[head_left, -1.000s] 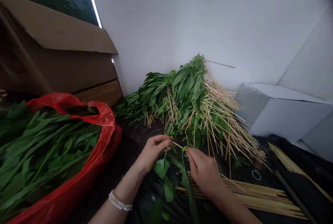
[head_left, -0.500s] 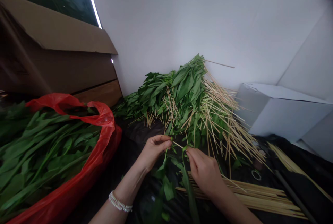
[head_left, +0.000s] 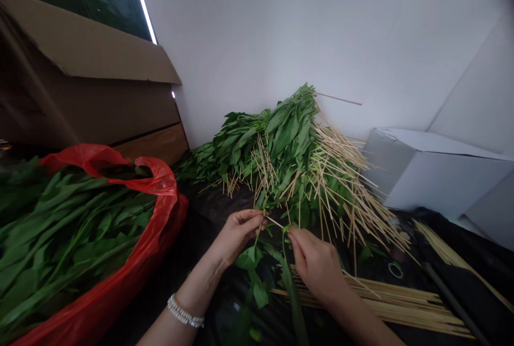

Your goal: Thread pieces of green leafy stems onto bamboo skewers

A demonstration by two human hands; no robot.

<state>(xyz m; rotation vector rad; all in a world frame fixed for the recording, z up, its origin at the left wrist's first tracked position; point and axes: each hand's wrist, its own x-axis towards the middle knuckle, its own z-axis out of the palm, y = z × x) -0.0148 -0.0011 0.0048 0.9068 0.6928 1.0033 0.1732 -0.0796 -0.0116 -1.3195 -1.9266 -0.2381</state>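
My left hand (head_left: 236, 234) pinches the tip of a thin bamboo skewer (head_left: 275, 223) and a green leafy stem (head_left: 249, 256) that hangs down below it. My right hand (head_left: 315, 264) is closed on the other part of the same skewer, with a long green leaf (head_left: 289, 287) trailing beneath it. Both hands hover just in front of a tall pile of skewered greens (head_left: 295, 158). A bead bracelet (head_left: 184, 314) sits on my left wrist.
A red plastic bag (head_left: 120, 271) full of loose green leaves fills the left side. Brown cardboard boxes (head_left: 88, 94) stand behind it. Loose bamboo skewers (head_left: 401, 303) lie on the black sheet at right. A white box (head_left: 437, 174) sits at the right by the wall.
Hardly anything has shifted. The leaf hanging under my left hand swung slightly; both hands stay on the skewer in the same place.
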